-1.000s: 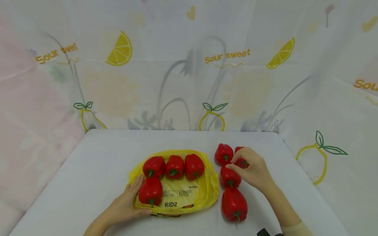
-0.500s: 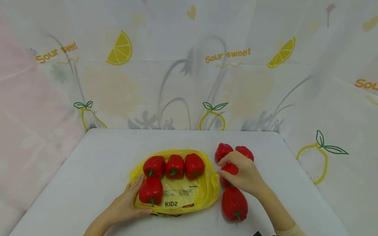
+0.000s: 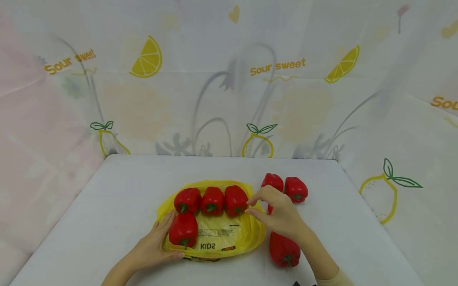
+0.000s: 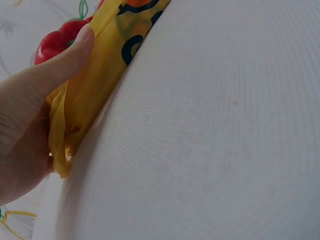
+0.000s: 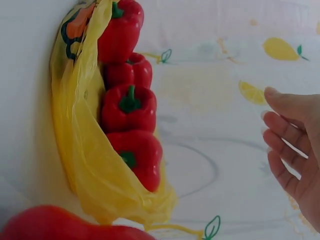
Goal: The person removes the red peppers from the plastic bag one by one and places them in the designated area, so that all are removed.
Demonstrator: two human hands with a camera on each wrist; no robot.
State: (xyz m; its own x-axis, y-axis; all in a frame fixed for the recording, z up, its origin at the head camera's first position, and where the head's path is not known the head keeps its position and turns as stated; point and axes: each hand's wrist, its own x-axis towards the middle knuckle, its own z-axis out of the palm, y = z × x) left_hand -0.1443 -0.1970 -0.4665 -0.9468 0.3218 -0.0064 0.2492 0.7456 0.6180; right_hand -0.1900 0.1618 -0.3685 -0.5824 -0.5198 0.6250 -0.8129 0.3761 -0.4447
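A yellow plastic bag lies spread on the white table, with several red bell peppers on it. Three sit in a row at its back, including the rightmost bell pepper; another bell pepper is at the front left. My left hand rests against the bag's front left corner, fingers straight along the side and thumb along the front; the left wrist view hides most of the fingers. Over the bag's right edge, my right hand hovers with thumb and forefinger apart and nothing between them, just right of the rightmost pepper.
Right of the bag lie a back bell pepper, a far-right bell pepper and a front bell pepper. Behind my right hand one bell pepper is mostly hidden. A printed cloth borders the table's back.
My right hand has moved left, from above the far-right pepper to the bag's right edge, carrying nothing. My left hand and the peppers have stayed in place.
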